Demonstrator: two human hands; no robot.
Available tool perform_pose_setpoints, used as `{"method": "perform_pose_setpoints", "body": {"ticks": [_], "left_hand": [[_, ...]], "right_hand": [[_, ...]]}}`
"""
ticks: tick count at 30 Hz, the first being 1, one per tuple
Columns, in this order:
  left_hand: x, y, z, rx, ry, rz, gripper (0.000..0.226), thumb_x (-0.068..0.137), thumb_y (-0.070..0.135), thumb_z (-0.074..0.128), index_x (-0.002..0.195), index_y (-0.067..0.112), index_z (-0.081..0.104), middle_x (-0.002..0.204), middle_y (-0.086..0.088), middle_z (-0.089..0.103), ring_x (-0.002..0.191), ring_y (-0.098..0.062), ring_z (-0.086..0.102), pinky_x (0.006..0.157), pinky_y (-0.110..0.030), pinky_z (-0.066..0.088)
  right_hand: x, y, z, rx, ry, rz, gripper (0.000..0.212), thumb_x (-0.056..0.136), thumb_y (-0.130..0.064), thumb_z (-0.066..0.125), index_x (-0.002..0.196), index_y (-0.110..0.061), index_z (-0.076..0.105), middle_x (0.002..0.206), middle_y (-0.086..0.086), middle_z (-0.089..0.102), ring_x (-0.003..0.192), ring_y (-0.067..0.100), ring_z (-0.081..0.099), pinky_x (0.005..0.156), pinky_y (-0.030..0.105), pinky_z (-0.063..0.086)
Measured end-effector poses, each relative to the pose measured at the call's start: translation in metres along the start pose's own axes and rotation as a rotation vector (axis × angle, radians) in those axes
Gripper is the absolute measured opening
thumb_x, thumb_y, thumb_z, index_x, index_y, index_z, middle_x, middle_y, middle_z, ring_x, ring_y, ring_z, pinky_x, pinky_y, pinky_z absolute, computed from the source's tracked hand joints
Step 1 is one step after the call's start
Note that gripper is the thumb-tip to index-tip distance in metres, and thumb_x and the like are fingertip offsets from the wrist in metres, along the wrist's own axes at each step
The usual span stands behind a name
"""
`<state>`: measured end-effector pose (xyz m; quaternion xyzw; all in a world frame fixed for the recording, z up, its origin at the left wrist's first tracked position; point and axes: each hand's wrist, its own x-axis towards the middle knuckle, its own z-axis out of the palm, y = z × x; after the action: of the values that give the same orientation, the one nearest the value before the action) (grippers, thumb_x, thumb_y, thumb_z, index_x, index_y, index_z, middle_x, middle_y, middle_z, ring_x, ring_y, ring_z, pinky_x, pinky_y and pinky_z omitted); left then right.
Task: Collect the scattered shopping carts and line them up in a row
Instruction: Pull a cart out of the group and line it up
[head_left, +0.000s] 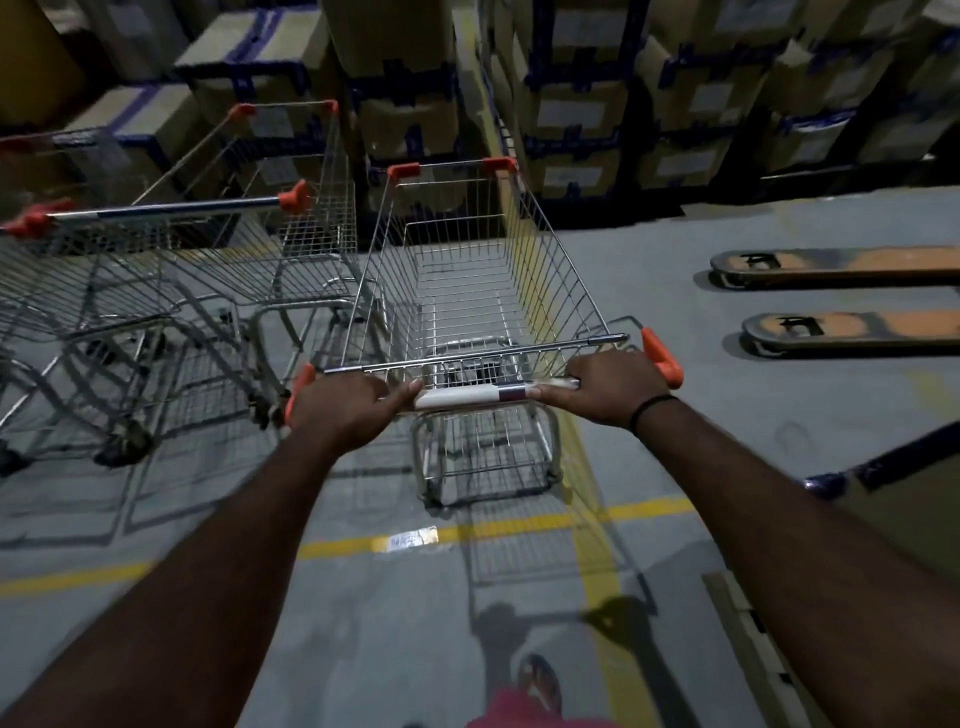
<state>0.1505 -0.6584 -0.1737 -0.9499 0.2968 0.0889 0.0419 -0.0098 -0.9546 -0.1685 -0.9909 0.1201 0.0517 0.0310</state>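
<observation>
Left hand (343, 410) and right hand (615, 389) each curl around the white handle (457, 399) of a wire shopping cart (483, 280) at twelve o'clock. A second cart (171, 210) stands just beside it, at ten o'clock.

Held cart (483, 291) just R of 2nd cart (218, 249), boxes (597, 104) behind.
</observation>
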Motion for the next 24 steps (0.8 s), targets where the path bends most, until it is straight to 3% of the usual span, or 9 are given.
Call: {"method": "perform_pose_setpoints", "body": {"ticks": [4, 9, 13, 16, 20, 24], "left_hand": [[-0.014, -0.004, 0.000, -0.001, 0.004, 0.028, 0.107, 0.071, 0.094, -0.012, 0.102, 0.037, 0.073, 0.112, 0.001, 0.074, 0.116, -0.020, 0.064, 0.119, -0.056, 0.012], [-0.030, -0.011, 0.008, -0.002, -0.006, 0.067, 0.104, 0.073, 0.095, -0.010, 0.093, 0.035, 0.073, 0.105, 0.001, 0.074, 0.112, -0.019, 0.065, 0.120, -0.059, 0.010], [-0.041, -0.014, 0.011, 0.018, 0.005, 0.088, 0.103, 0.074, 0.094, -0.010, 0.086, 0.033, 0.072, 0.096, 0.003, 0.074, 0.107, -0.019, 0.066, 0.119, -0.059, 0.012], [-0.049, -0.015, 0.010, 0.018, 0.003, 0.102, 0.102, 0.072, 0.095, -0.013, 0.082, 0.034, 0.068, 0.097, 0.003, 0.073, 0.107, -0.018, 0.066, 0.117, -0.059, 0.013], [-0.056, -0.013, 0.009, 0.003, -0.012, 0.095, 0.106, 0.072, 0.094, -0.014, 0.092, 0.034, 0.071, 0.099, 0.003, 0.074, 0.108, -0.018, 0.066, 0.117, -0.060, 0.012], [-0.064, -0.007, 0.011, -0.010, -0.013, 0.071, 0.109, 0.073, 0.094, -0.013, 0.106, 0.036, 0.073, 0.108, 0.002, 0.074, 0.116, -0.020, 0.064, 0.119, -0.060, 0.007]], "right_hand": [[-0.020, -0.012, 0.000, -0.014, 0.001, 0.027, 0.073, 0.076, -0.094, 0.023, 0.065, -0.026, 0.050, 0.064, -0.008, 0.052, 0.069, 0.019, 0.056, 0.073, 0.035, 0.045], [-0.046, -0.027, 0.003, 0.000, -0.024, 0.051, 0.072, 0.074, -0.094, 0.021, 0.067, -0.029, 0.049, 0.073, -0.003, 0.057, 0.074, 0.021, 0.055, 0.079, 0.039, 0.048], [-0.063, -0.037, 0.004, -0.010, -0.019, 0.069, 0.074, 0.072, -0.095, 0.019, 0.067, -0.028, 0.050, 0.072, -0.003, 0.057, 0.074, 0.021, 0.056, 0.073, 0.037, 0.042], [-0.071, -0.042, 0.005, -0.005, -0.017, 0.079, 0.078, 0.071, -0.096, 0.017, 0.070, -0.027, 0.054, 0.075, -0.002, 0.061, 0.076, 0.022, 0.059, 0.074, 0.037, 0.046], [-0.076, -0.043, 0.006, -0.010, -0.012, 0.092, 0.086, 0.069, -0.097, 0.016, 0.075, -0.023, 0.061, 0.076, 0.000, 0.064, 0.077, 0.022, 0.062, 0.072, 0.036, 0.047], [-0.080, -0.041, 0.002, -0.006, -0.032, 0.086, 0.078, 0.072, -0.093, 0.020, 0.071, -0.025, 0.057, 0.072, -0.004, 0.058, 0.075, 0.021, 0.057, 0.068, 0.034, 0.039]]}}
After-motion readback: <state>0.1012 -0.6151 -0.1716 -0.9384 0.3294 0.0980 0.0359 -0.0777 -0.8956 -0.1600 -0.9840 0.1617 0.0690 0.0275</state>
